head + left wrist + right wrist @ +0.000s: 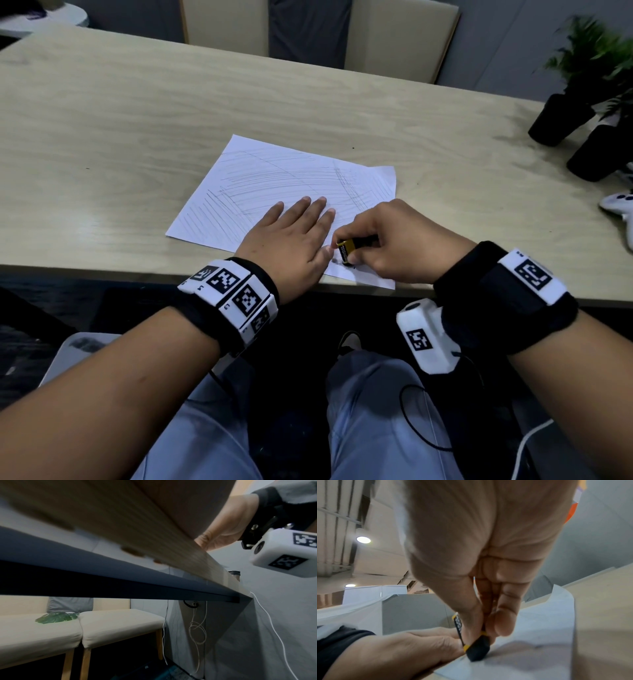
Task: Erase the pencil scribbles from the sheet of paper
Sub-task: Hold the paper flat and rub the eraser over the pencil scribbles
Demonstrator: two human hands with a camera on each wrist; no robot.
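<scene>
White scribbled paper sheet [274,181] lies under the flat, open-fingered left hand [287,240]; beside it, the right hand [394,240] pinches a black yellow-sleeved eraser [346,253] against the sheet.

Head cam looks down over the pale wood-grain bench [137,137]; left wrist cam peeks under its edge, right wrist cam sits close above it.

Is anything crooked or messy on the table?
The sheet of paper lies slanted to the table edge, its near corner poking just past it. Pencil scribbles cover most of it. Nothing looks spilled or torn.
</scene>
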